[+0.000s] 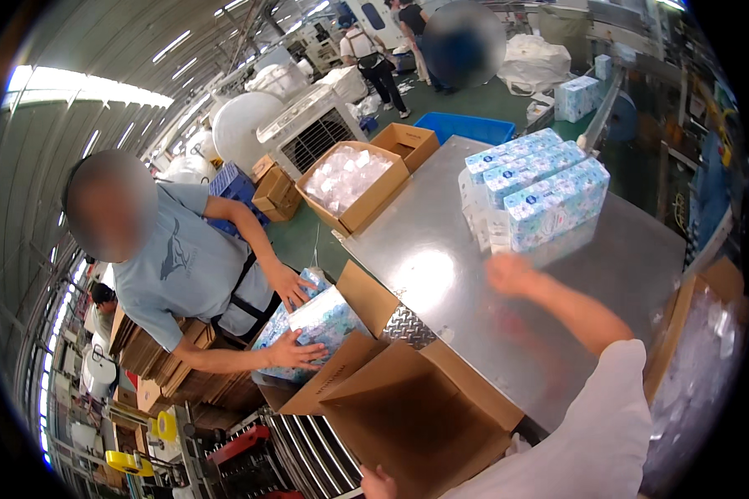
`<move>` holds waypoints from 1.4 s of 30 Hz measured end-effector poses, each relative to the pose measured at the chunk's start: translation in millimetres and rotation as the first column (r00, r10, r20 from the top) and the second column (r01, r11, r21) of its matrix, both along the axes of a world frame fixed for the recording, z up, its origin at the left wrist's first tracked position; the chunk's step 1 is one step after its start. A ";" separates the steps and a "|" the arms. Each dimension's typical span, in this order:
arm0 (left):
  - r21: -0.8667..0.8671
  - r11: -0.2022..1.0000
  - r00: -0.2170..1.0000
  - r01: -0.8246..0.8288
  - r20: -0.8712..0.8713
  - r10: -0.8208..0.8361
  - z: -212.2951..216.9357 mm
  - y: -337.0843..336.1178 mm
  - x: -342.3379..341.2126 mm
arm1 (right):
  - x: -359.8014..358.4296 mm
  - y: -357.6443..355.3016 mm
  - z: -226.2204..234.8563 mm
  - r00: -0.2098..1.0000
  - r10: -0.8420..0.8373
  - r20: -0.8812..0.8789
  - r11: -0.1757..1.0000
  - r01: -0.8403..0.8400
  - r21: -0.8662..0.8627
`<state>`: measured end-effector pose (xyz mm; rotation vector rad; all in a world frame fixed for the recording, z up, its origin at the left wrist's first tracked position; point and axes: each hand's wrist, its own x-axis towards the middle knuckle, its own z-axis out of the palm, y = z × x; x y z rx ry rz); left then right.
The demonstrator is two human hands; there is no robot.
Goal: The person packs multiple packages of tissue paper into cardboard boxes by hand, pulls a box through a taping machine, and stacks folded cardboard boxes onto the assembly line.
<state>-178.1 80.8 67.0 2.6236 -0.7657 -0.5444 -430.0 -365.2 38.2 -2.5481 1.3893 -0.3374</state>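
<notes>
Three stacked blue-and-white tissue packs stand in the upper right of centre, on the far part of the steel table. Your right hand hangs just below and left of them, over the table top, close to the stack; motion blur hides the fingers, so I cannot tell whether they are spread or closed, nor whether they touch the packs. Your white sleeve fills the lower right.

Your left hand shows only at the bottom edge, at the lower rim of the open cardboard box, which sits against the table's near edge with its flaps up. Only part of that hand is visible; its grip cannot be read.

Left of the box, a co-worker in a grey shirt leans in with both hands flat on another patterned tissue pack, which lies between that person and the box flap. A roller conveyor runs under the box at lower centre.

Farther out: a carton of clear plastic wrapped items at the table's far left corner, an empty carton behind it, a blue crate beyond, and flattened cardboard stacked at left. A bin of clear plastic film sits at the right edge.
</notes>
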 end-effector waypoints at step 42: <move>-0.202 -0.030 0.083 0.979 0.529 -0.845 -17.2 -258.6 -202.0 | -84.1 -32.4 49.7 0.624 0.701 0.346 0.605 -0.777 0.176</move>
